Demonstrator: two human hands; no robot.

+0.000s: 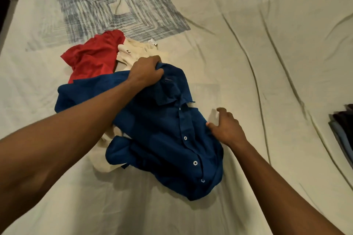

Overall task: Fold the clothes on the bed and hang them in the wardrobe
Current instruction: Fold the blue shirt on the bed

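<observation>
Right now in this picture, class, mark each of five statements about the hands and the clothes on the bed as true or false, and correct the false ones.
1. The left hand grips the blue shirt near its collar. True.
2. The blue shirt is neatly folded. False: it lies crumpled.
3. The red garment lies beyond the blue shirt. True.
4. The right hand holds the red garment in its grip. False: its spread fingers reach the blue shirt's edge.
5. The bed sheet is plain black. False: it is pale, with a blue printed pattern.
</observation>
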